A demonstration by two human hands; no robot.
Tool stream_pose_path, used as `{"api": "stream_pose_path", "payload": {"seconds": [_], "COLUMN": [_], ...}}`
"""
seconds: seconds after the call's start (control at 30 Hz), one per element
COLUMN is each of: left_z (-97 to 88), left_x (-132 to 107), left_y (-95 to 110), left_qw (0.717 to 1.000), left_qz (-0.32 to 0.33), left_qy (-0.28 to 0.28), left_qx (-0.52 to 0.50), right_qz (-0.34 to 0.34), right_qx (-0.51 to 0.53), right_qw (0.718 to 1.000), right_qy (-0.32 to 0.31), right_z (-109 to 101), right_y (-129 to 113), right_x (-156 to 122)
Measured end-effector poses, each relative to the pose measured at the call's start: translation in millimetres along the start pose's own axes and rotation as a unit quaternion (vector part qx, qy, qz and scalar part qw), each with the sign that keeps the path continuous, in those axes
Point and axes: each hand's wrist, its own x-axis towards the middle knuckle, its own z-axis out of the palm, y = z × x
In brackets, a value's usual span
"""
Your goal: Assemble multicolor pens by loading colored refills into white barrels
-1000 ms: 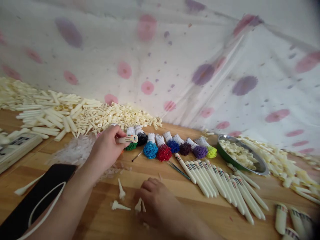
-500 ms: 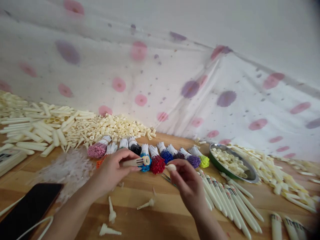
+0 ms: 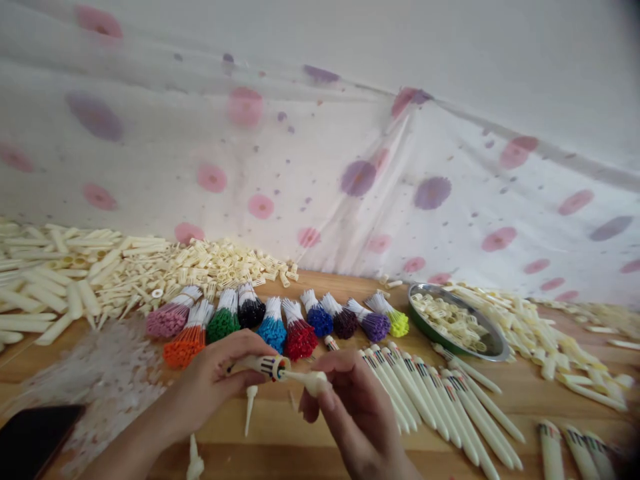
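My left hand [image 3: 210,377] is closed around a cream multicolour pen barrel [image 3: 260,364], with dark and coloured slider strips near its open end, which faces right. My right hand [image 3: 357,413] pinches a cream cone-shaped plastic piece [image 3: 316,383] by its thick end. The thin tip of that piece points left and meets the barrel's open mouth; I cannot tell how far inside it reaches. Below the hands, similar cone pieces [image 3: 250,408] lie on the wooden table [image 3: 270,460]. Just behind the hands lie a red-tipped refill bundle [image 3: 300,337] and a light blue one [image 3: 273,327].
More refill bundles, including orange [image 3: 184,347] and yellow [image 3: 397,322], form a row. Pens [image 3: 440,407] lie at right, before a metal bowl [image 3: 503,343] of small parts. Barrels [image 3: 45,293], clear plastic bits [image 3: 115,380] and a phone [image 3: 37,437] are at left.
My right hand has moved left and down, bringing the cone piece's tip to the barrel's mouth. The view has shifted, so the refill bundles show more fully.
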Motion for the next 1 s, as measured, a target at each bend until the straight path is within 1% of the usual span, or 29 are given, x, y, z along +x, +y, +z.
{"api": "stream_pose_path", "payload": {"seconds": [0.17,0.3,0.4,0.47,0.67,0.83,1.0], "left_z": [1.4,2.8,4.0,4.5,4.7,6.3,8.0], "left_x": [-1,-1,-2,-3,-5,-6,-6], "left_y": [3,5,6,6,6,12,17], "left_qw": [1.000,1.000,1.000,0.999,0.998,0.997,0.997], "left_qz": [-0.002,-0.010,-0.023,-0.038,-0.056,-0.059,-0.062], "left_qy": [-0.019,-0.018,-0.004,0.004,0.007,-0.003,-0.004], "left_qx": [-0.001,-0.003,-0.002,-0.001,0.018,0.051,0.051], "right_qz": [-0.005,-0.001,-0.017,-0.026,-0.009,-0.008,-0.015], "right_qx": [-0.055,-0.102,-0.166,-0.186,-0.201,-0.213,-0.236], "right_qw": [0.998,0.994,0.986,0.982,0.979,0.975,0.970], "right_qy": [-0.038,-0.045,-0.019,-0.001,0.012,0.054,0.057], "right_z": [1,2,2,1,-5,-6,-5], "right_y": [5,6,9,12,19,19,18], "right_x": [3,7,9,10,9,11,14]}}
